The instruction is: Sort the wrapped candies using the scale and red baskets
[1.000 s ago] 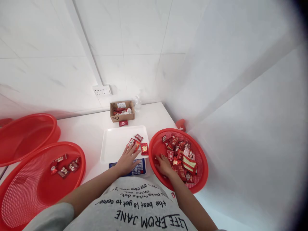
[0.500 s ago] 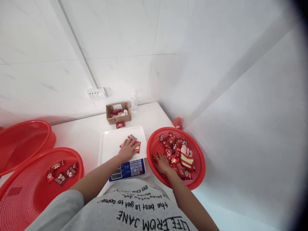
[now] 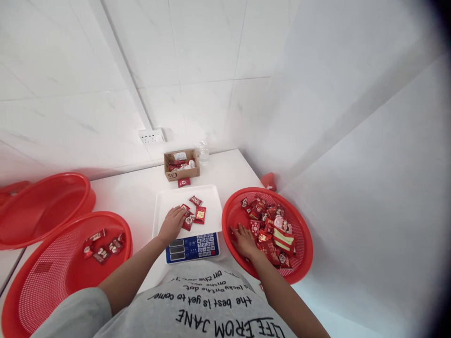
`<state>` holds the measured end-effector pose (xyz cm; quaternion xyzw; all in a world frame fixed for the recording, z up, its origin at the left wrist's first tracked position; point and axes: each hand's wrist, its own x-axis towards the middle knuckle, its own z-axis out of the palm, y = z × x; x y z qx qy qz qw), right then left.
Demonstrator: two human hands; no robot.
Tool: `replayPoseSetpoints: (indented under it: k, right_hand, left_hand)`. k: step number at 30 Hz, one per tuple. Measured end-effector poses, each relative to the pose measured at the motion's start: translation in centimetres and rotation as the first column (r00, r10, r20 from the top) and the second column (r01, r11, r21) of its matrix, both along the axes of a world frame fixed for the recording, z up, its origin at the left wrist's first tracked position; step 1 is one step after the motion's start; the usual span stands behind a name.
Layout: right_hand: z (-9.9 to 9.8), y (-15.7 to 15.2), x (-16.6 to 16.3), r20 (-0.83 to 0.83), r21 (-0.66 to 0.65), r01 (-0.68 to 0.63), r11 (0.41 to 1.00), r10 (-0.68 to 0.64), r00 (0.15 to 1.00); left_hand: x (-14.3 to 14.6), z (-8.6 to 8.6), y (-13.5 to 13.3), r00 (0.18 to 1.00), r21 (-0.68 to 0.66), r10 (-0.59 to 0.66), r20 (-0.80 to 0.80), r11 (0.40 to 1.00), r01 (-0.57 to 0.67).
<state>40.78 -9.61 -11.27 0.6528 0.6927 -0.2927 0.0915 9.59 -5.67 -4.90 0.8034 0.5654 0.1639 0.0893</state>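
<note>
A white tray sits on a blue-faced scale in front of me. Several red packets lie on the tray. My left hand rests on the tray's near side, fingers apart, its tips touching a packet. A red mesh basket on the right holds a pile of red packets. My right hand lies inside that basket at its near left side, fingers spread on the packets.
Two more red baskets are on the left: the nearer one holds a few packets, the farther one looks empty. A small cardboard box and a clear bottle stand by the wall, below a socket strip.
My left hand moved from the scale's keypad up onto the tray, then slid left off the packets. My right hand stayed in the right basket.
</note>
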Motion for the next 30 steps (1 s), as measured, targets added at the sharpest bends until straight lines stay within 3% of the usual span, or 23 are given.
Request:
replayPoseSetpoints:
  k: [7, 12, 16, 21, 26, 30]
  right_hand:
    - [-0.3, 0.0, 0.0, 0.015, -0.004, -0.001, 1.0, 0.001, 1.0]
    - [-0.2, 0.0, 0.0, 0.045, -0.031, -0.019, 0.999, 0.02, 0.999]
    - [0.3, 0.0, -0.1, 0.04, -0.032, -0.022, 0.999, 0.023, 0.999]
    - [1.2, 0.0, -0.3, 0.036, -0.035, 0.0, 0.999, 0.001, 0.999]
    - [1.3, 0.0, -0.3, 0.019, -0.035, 0.005, 0.999, -0.005, 1.0]
    - [1.0, 0.0, -0.2, 0.018, -0.03, 0.0, 1.0, 0.001, 1.0]
  left_hand:
    - [-0.4, 0.4, -0.8, 0.992, -0.007, 0.105, 0.075, 0.994, -0.105]
    - [-0.9, -0.4, -2.1, 0.978, -0.022, 0.194, 0.077, 0.981, -0.193]
    - [-0.2, -1.4, -2.7, 0.984, -0.05, 0.179, 0.008, 0.983, -0.178]
    - [2.0, -1.9, -1.1, 0.978, -0.132, 0.193, -0.082, 0.97, -0.202]
    - [4.0, -0.6, 1.3, 0.97, -0.132, 0.21, -0.122, 0.965, -0.225]
    - [5.1, 0.4, 2.5, 0.979, -0.167, 0.092, -0.183, 0.978, -0.124]
